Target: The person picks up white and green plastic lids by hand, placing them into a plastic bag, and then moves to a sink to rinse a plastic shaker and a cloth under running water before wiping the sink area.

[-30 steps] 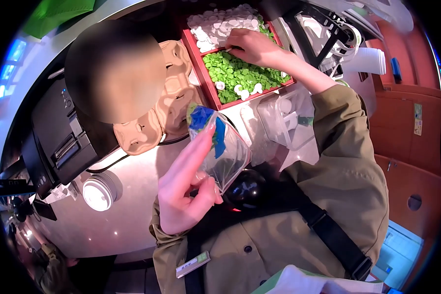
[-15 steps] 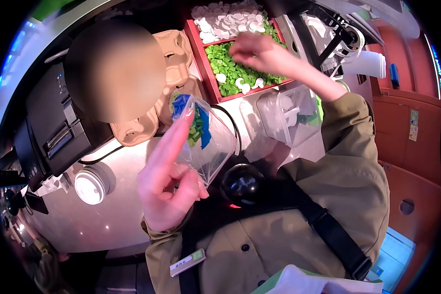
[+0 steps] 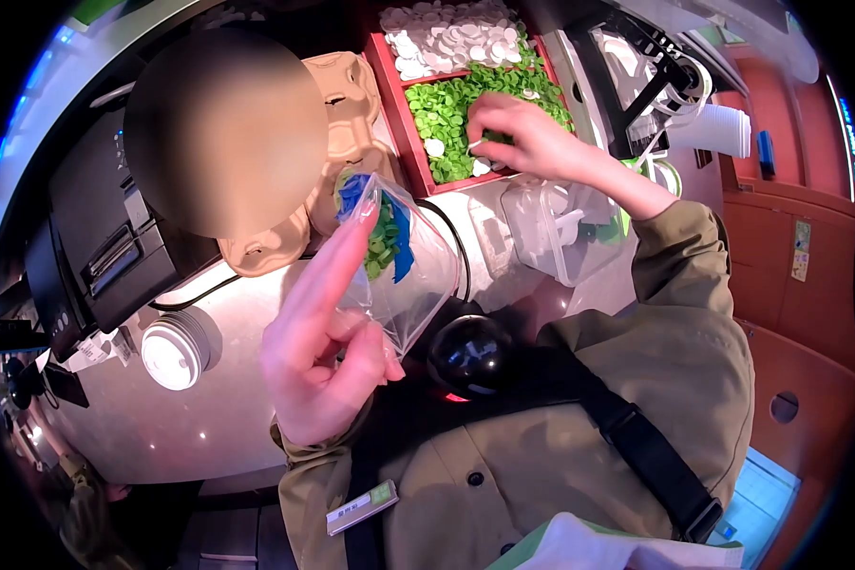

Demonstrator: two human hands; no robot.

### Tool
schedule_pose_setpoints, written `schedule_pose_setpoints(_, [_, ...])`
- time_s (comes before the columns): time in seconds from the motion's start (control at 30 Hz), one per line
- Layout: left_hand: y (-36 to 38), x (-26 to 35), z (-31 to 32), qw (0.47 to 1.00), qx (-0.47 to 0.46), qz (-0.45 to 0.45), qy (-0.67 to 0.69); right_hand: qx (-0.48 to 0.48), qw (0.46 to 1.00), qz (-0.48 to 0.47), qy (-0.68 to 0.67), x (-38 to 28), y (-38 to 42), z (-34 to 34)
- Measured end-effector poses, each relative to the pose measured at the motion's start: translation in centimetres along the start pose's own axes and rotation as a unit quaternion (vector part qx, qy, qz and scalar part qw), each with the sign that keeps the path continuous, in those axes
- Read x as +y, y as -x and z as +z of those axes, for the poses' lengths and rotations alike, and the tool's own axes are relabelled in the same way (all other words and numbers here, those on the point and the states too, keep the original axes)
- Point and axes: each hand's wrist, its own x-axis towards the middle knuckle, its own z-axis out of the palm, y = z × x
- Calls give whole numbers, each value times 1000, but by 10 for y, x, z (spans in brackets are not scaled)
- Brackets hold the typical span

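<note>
Left hand holding a clear bag with green pieces inside, right hand at a white piece over green discs in a divided red box, white lids on the counter

One clear bag held, one red tray shown with two compartments, one black ball seen, one name badge worn, two shirt buttons shown

Counter, stacked lids, divided red box

Your right hand, earlier at the red box's divider, now reaches among the green pieces toward its near edge.
</note>
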Motion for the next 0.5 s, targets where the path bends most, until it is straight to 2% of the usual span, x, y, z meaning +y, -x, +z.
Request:
schedule_pose_setpoints(0.07, [0, -1, 0, 1000, 0, 5, -3, 57, 997, 1, -50, 7, -4, -2])
schedule_pose_setpoints(0.1, [0, 0, 0, 1000, 1, 3, -1, 10, 971, 171, -169, -1, -7, -11])
schedule_pose_setpoints(0.13, [0, 0, 0, 1000, 1, 1, 1, 60, 951, 145, -267, 13, -9, -7])
schedule_pose_setpoints(0.2, [0, 0, -1, 1000, 0, 1, 3, 37, 903, 272, -330, 13, -17, -20])
schedule_pose_setpoints(0.33, [0, 1, -2, 1000, -2, 10, 7, 39, 903, 267, -334, 21, -21, -21])
schedule_pose_setpoints(0.37, [0, 1, -2, 1000, -2, 13, 9, 51, 918, 266, -291, 24, -23, -22])
schedule_pose_setpoints(0.47, [1, 0, -2, 1000, -1, 10, 13, 128, 932, 206, -270, 47, -37, -29])
schedule_pose_setpoints(0.5, [1, 1, -1, 1000, -4, 3, 10, 199, 906, 209, -311, 48, -41, -27])
